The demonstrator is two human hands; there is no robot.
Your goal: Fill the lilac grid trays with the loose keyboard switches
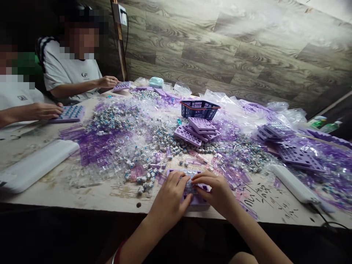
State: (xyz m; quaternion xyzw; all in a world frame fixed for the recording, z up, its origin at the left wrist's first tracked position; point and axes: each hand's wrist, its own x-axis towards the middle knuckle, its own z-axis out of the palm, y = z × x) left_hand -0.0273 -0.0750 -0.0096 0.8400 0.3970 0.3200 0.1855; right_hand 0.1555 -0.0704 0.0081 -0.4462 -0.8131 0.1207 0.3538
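Note:
Both my hands rest on a purple plastic tray (195, 200) lying at the table's near edge. My left hand (169, 200) covers its left part, fingers curled and pressed down on the tray. My right hand (217, 192) sits over its right part, fingertips pinched toward the left hand at a small clear piece (189, 187) on the tray. Just beyond the tray lies a heap of small grey-and-blue switches (143, 179) and clear purple caps (96, 146).
A stack of purple trays (198, 130) and a dark blue basket (199, 109) stand mid-table. More trays (297, 154) lie right. White long bars (35, 165) (294, 185) lie at left and right. Two other people at far left hold purple trays (68, 113) (121, 86).

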